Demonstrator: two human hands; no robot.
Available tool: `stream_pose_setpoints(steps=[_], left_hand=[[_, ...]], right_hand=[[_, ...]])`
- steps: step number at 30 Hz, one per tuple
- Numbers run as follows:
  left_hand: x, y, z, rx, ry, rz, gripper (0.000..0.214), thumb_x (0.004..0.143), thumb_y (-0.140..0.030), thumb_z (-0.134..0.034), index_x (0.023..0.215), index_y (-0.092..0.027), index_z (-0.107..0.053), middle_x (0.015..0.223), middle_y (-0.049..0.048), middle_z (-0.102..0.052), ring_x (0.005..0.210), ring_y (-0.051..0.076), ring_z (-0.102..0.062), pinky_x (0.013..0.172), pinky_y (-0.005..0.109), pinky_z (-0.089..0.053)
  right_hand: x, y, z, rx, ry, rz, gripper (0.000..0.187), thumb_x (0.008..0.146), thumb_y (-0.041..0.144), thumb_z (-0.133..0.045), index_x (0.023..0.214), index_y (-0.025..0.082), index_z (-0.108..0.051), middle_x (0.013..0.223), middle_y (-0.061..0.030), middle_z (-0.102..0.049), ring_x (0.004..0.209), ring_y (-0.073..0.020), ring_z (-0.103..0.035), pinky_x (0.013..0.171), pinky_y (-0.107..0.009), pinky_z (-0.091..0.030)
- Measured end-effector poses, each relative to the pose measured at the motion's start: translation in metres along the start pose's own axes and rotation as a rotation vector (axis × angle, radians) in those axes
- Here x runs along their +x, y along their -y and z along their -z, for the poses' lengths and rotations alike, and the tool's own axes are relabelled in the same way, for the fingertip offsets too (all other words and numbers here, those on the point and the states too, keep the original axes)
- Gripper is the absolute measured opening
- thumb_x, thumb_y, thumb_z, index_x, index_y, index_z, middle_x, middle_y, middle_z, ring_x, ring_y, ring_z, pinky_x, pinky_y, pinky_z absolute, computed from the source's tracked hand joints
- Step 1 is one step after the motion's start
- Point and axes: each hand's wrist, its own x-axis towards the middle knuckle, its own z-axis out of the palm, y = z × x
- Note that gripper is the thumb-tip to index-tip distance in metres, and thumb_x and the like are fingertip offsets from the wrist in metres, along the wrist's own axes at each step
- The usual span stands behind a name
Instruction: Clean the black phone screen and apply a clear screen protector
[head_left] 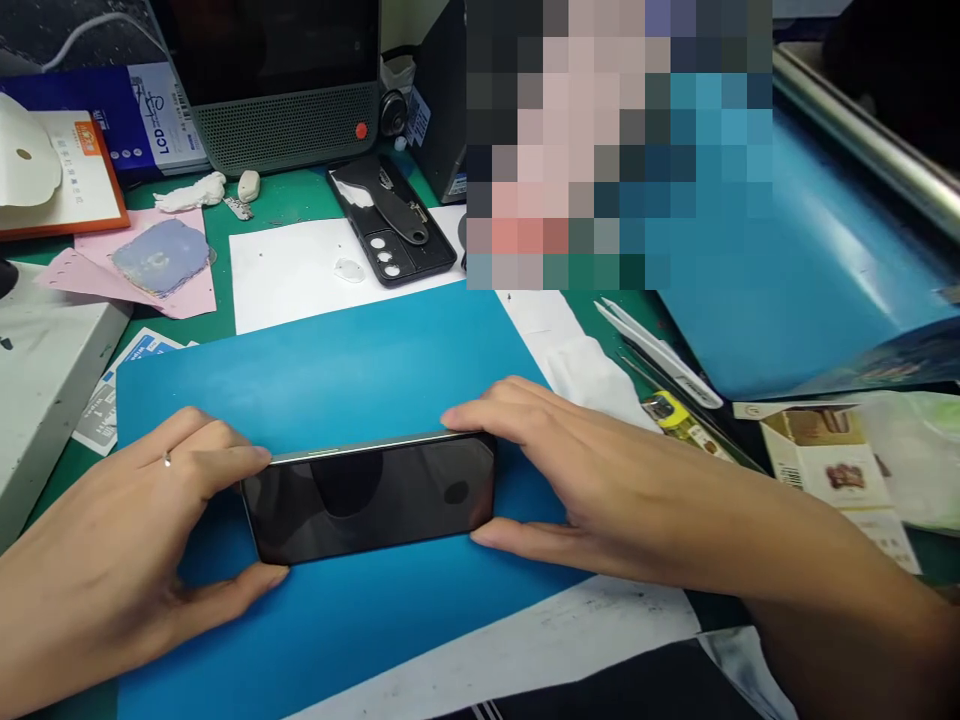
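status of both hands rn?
Left hand: holding the phone by its left end, thumb and fingers on opposite edges.
Right hand: holding its right end the same way.

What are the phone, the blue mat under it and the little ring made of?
Smartphone: probably glass in front, dark and glossy with reflections; its pale, shiny edge could be metal.
Blue mat: perhaps rubber or silicone, since it looks smooth with a soft sheen.
Ring on the left hand: likely metal, silvery and shiny, but too small to be sure.
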Motion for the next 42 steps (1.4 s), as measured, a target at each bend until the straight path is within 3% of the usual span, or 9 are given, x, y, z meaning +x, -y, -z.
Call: stream_pose_setpoints(steps=[8, 11, 15, 19, 22, 26, 31, 37, 42], left_hand=[[0.002, 0.012, -0.002, 0.011, -0.029, -0.073, 0.042, 0.084, -0.054, -0.074, 0.119, -0.037, -0.06, 0.091, -0.0021, -0.066, 0.076, 0.023, -0.067, 0.054, 0.032, -0.056], [0.004, 0.011, -0.002, 0.0, -0.057, -0.089, 0.049, 0.084, -0.059, -0.074, 0.124, -0.035, -0.058, 0.098, 0.0007, -0.066, 0.082, 0.025, -0.067, 0.059, 0.036, -0.056], [0.007, 0.008, 0.001, -0.023, -0.03, -0.097, 0.048, 0.089, -0.058, -0.073, 0.126, -0.032, -0.058, 0.119, 0.004, -0.067, 0.108, 0.032, -0.065, 0.082, 0.046, -0.058], [0.01, 0.007, 0.001, -0.022, -0.011, -0.114, 0.054, 0.091, -0.064, -0.07, 0.13, -0.029, -0.057, 0.13, 0.0075, -0.062, 0.119, 0.034, -0.059, 0.092, 0.049, -0.054], [0.012, 0.008, 0.002, -0.019, -0.003, -0.122, 0.059, 0.091, -0.069, -0.068, 0.13, -0.026, -0.057, 0.129, 0.0099, -0.062, 0.119, 0.034, -0.058, 0.093, 0.048, -0.053], [0.014, 0.009, 0.002, -0.004, 0.015, -0.155, 0.061, 0.091, -0.069, -0.066, 0.129, -0.023, -0.057, 0.125, 0.0108, -0.064, 0.116, 0.034, -0.059, 0.092, 0.048, -0.052], [0.016, 0.005, 0.003, 0.043, 0.022, -0.179, 0.06, 0.088, -0.065, -0.065, 0.128, -0.021, -0.058, 0.122, 0.0119, -0.064, 0.117, 0.035, -0.059, 0.096, 0.049, -0.052], [0.016, 0.001, 0.007, 0.034, 0.051, -0.185, 0.064, 0.086, -0.063, -0.065, 0.13, -0.015, -0.06, 0.12, 0.013, -0.063, 0.113, 0.034, -0.058, 0.096, 0.05, -0.05], [0.015, 0.002, 0.007, 0.03, 0.061, -0.191, 0.063, 0.084, -0.055, -0.065, 0.131, -0.013, -0.06, 0.118, 0.0129, -0.063, 0.108, 0.033, -0.057, 0.092, 0.049, -0.05]], right_hand=[[-0.005, -0.001, -0.001, -0.081, -0.023, -0.001, 0.074, 0.109, 0.055, -0.045, 0.166, 0.013, -0.022, 0.116, -0.0124, -0.068, 0.1, -0.0267, -0.069, 0.081, -0.037, -0.059], [-0.003, -0.006, -0.003, -0.063, -0.012, -0.018, 0.078, 0.106, 0.056, -0.052, 0.168, 0.018, -0.023, 0.115, -0.011, -0.07, 0.099, -0.0266, -0.068, 0.082, -0.038, -0.058], [0.001, -0.011, 0.003, -0.051, -0.109, -0.017, 0.084, 0.099, 0.066, -0.061, 0.164, 0.019, -0.037, 0.131, -0.0152, -0.071, 0.113, -0.0315, -0.068, 0.092, -0.044, -0.058], [-0.005, -0.001, 0.024, -0.211, -0.392, -0.257, 0.032, 0.107, 0.045, -0.054, 0.125, 0.024, -0.07, 0.12, -0.0131, -0.075, 0.107, -0.0323, -0.072, 0.09, -0.047, -0.058], [-0.02, 0.009, 0.029, -0.367, -0.334, -0.492, 0.035, 0.107, 0.041, -0.048, 0.117, 0.018, -0.073, 0.117, -0.0194, -0.074, 0.107, -0.0377, -0.072, 0.086, -0.051, -0.059], [-0.039, 0.005, 0.01, -0.376, -0.246, -0.571, 0.044, 0.107, 0.038, -0.049, 0.132, 0.009, -0.069, 0.125, -0.0245, -0.071, 0.112, -0.0395, -0.072, 0.089, -0.053, -0.061], [-0.042, -0.008, -0.008, -0.313, -0.253, -0.541, 0.038, 0.109, 0.034, -0.042, 0.122, 0.013, -0.072, 0.117, -0.0224, -0.072, 0.106, -0.0383, -0.072, 0.085, -0.054, -0.063], [-0.033, -0.002, 0.005, -0.331, -0.281, -0.459, 0.027, 0.109, 0.032, -0.045, 0.104, 0.021, -0.07, 0.103, -0.0169, -0.073, 0.095, -0.0342, -0.073, 0.074, -0.047, -0.059], [0.014, 0.032, 0.007, -0.227, -0.348, -0.111, 0.015, 0.105, 0.02, -0.054, 0.101, 0.021, -0.069, 0.099, -0.0086, -0.073, 0.088, -0.022, -0.07, 0.076, -0.035, -0.055]])
